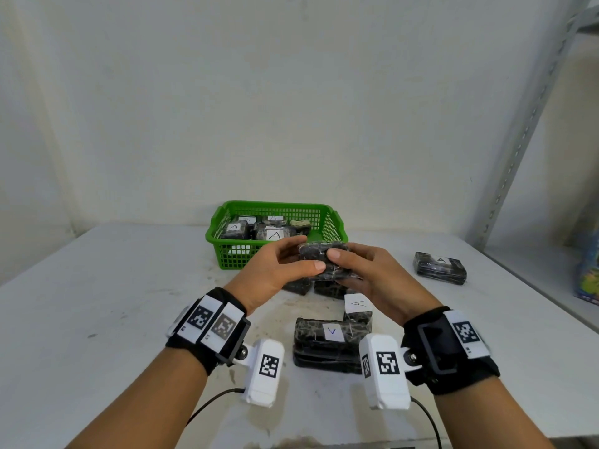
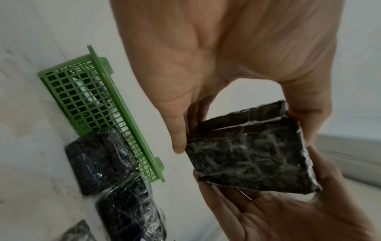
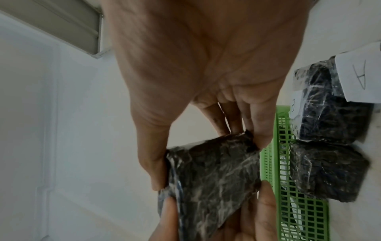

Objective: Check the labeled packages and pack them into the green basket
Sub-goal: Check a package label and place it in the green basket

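Observation:
Both hands hold one dark plastic-wrapped package (image 1: 324,259) in the air just in front of the green basket (image 1: 334,226). My left hand (image 1: 288,260) grips its left side, thumb on top. My right hand (image 1: 353,267) grips its right side. No label shows on the held package (image 2: 251,156) in either wrist view; the held package (image 3: 210,176) is pinched between thumb and fingers. The basket holds several wrapped packages with white labels, most marked A. On the table lie more packages: a stack labelled A (image 1: 330,345) near me and one labelled A (image 1: 440,267) at the right.
Two dark packages (image 1: 311,286) lie under my hands on the white table (image 1: 113,303). A metal shelf upright (image 1: 531,124) stands at the right, with a colourful bag (image 1: 588,270) on its shelf. A white wall is behind the basket.

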Motion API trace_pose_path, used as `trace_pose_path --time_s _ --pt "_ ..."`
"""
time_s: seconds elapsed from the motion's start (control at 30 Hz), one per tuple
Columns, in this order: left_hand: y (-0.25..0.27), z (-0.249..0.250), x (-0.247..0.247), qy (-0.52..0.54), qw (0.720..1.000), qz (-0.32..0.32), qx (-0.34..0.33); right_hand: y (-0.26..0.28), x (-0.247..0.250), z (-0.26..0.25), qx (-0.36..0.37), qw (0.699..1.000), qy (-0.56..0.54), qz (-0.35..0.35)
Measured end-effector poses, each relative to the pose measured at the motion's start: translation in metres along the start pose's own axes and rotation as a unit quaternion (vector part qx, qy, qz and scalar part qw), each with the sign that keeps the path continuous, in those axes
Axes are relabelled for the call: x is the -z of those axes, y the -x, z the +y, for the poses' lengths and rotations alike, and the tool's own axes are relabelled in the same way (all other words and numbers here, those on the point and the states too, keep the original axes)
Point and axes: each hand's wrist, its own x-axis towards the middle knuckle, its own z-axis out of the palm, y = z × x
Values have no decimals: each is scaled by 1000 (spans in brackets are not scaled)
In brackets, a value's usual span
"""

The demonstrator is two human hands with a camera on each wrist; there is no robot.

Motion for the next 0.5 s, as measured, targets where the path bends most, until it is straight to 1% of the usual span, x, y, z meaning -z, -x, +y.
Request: trace_pose_path --time_s 0.1,0.17,0.27,0.43,0.5 --pt "0 2 3 -19 1000 10 -8 0 1 3 -17 999 15 -26" --pt "0 0 7 -20 1000 -9 -4 0 3 5 -13 999 14 -27" --pt "4 0 9 -37 998 -41 2 2 4 8 5 1000 19 -11" --pt "6 4 11 -68 997 -24 -40 4 0 6 13 999 21 -26" --pt "7 5 11 -62 997 -36 -41 3 1 4 21 999 17 -24"
